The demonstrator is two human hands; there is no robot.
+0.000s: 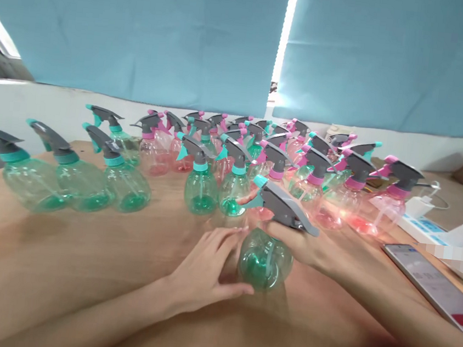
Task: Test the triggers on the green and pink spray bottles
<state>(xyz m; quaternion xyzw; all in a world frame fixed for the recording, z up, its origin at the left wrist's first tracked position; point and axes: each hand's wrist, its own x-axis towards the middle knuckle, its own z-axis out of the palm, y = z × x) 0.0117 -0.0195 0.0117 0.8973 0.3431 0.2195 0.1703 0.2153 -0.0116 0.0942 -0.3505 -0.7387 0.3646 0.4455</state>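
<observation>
A green see-through spray bottle stands on the wooden table in front of me. My left hand cups its left side, thumb and fingers curved round the body. My right hand wraps the bottle's neck just under the grey trigger head with a teal nozzle; one fingertip reaches up to the trigger. The bottle sits upright between both hands.
Several green bottles stand in a row at the left. Further green and pink spray bottles crowd the back middle and right. A phone lies at the right, beside white boxes and a charger. Blue blinds hang behind.
</observation>
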